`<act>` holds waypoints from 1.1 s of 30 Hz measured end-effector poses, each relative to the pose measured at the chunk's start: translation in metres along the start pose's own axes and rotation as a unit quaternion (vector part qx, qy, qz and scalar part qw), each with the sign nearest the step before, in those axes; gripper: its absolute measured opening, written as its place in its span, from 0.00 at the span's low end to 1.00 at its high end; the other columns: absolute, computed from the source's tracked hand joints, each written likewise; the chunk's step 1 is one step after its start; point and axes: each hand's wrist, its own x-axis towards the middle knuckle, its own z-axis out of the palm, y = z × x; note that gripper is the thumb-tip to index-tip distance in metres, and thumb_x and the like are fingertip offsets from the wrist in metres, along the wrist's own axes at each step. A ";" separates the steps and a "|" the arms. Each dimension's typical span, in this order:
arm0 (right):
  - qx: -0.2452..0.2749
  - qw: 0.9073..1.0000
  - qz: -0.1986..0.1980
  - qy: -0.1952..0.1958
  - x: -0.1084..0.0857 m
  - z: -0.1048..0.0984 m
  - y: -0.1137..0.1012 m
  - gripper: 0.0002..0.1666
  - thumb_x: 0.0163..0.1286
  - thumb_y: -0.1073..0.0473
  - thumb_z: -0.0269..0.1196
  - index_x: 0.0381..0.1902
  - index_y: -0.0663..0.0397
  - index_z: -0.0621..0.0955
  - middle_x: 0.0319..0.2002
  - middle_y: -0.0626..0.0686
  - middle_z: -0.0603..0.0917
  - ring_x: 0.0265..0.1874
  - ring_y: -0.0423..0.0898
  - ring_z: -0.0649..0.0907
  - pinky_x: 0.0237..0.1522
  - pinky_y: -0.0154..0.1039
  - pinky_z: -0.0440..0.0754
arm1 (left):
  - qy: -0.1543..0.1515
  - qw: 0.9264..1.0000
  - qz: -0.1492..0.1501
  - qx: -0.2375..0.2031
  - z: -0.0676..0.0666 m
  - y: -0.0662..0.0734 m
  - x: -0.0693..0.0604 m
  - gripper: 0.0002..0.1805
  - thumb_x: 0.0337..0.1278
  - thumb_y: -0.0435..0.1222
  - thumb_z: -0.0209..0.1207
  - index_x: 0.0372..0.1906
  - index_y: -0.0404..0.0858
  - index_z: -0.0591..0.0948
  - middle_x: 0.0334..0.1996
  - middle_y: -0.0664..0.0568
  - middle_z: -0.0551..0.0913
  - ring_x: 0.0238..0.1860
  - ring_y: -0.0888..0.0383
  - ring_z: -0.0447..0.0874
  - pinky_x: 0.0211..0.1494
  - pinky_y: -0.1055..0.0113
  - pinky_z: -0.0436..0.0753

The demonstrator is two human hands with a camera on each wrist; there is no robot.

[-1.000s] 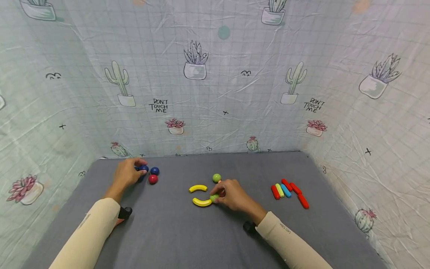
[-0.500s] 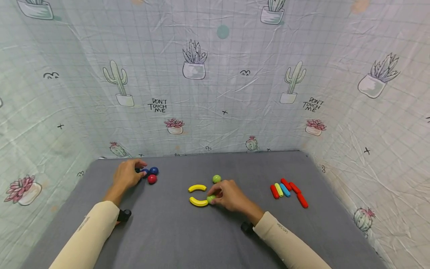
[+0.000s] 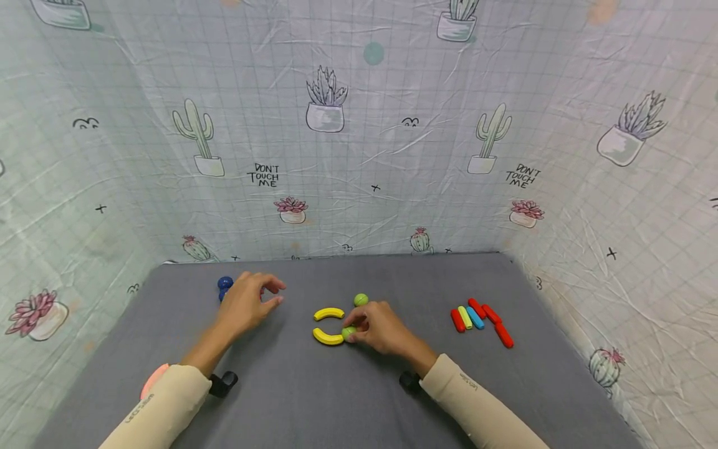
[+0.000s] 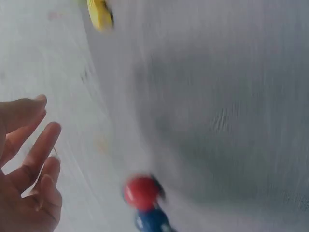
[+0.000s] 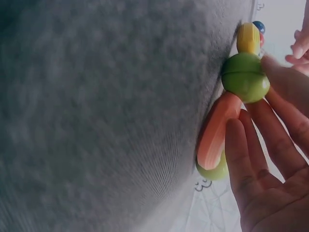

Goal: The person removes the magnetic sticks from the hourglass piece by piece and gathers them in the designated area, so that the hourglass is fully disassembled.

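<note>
My right hand (image 3: 384, 330) pinches a green ball (image 5: 245, 77) between thumb and fingers. This ball touches the end of a curved yellow bar (image 3: 327, 337) on one side. On its other side, the right wrist view shows an orange bar (image 5: 219, 133) running to a second green ball (image 3: 361, 300). Another curved yellow bar (image 3: 328, 313) lies just behind the first. My left hand (image 3: 247, 302) hovers with fingers apart and nothing in them, right of two blue balls (image 3: 225, 284). It mostly hides the red ball (image 4: 142, 192), which sits against a blue ball (image 4: 151, 220).
At the right of the grey cloth (image 3: 291, 399) lie several short bars, red (image 3: 503, 334), light yellow (image 3: 465, 317) and blue (image 3: 475, 317). A cactus-print sheet (image 3: 359, 156) hangs behind the table and along both sides.
My left hand has left the blue balls and moved right, its fingers spreading. My right hand, still pinching the green ball, has shifted slightly left along with the front yellow bar.
</note>
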 end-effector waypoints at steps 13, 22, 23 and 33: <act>-0.019 1.000 -0.001 0.001 0.002 -0.004 -0.003 0.11 0.62 0.59 0.79 0.43 0.50 0.93 0.36 0.47 0.93 0.30 0.34 0.87 0.34 0.29 0.84 | -0.108 0.987 0.118 -0.018 0.057 0.064 -0.028 0.15 0.51 0.42 0.81 0.44 0.48 0.92 0.40 0.60 0.90 0.42 0.59 0.78 0.45 0.61 0.79; -0.022 1.000 0.004 0.006 0.004 -0.001 -0.003 0.10 0.60 0.60 0.80 0.41 0.50 0.93 0.33 0.47 0.93 0.27 0.32 0.86 0.32 0.29 0.83 | -0.105 0.982 0.152 -0.021 0.077 0.070 -0.024 0.14 0.46 0.38 0.83 0.36 0.48 0.88 0.30 0.60 0.86 0.35 0.64 0.73 0.39 0.66 0.73; -0.023 1.000 0.003 0.007 0.004 -0.001 -0.003 0.10 0.60 0.60 0.80 0.41 0.50 0.93 0.33 0.47 0.93 0.27 0.32 0.86 0.32 0.29 0.83 | -0.109 0.982 0.151 -0.024 0.077 0.071 -0.024 0.14 0.46 0.38 0.83 0.35 0.48 0.87 0.29 0.61 0.84 0.34 0.64 0.72 0.39 0.67 0.74; -0.022 1.000 -0.001 0.008 0.002 -0.002 -0.002 0.11 0.62 0.62 0.79 0.43 0.53 0.93 0.35 0.49 0.94 0.29 0.35 0.88 0.33 0.30 0.84 | -0.168 0.976 0.131 -0.042 0.070 0.068 -0.026 0.15 0.51 0.34 0.80 0.43 0.48 0.89 0.30 0.60 0.82 0.34 0.63 0.78 0.38 0.65 0.78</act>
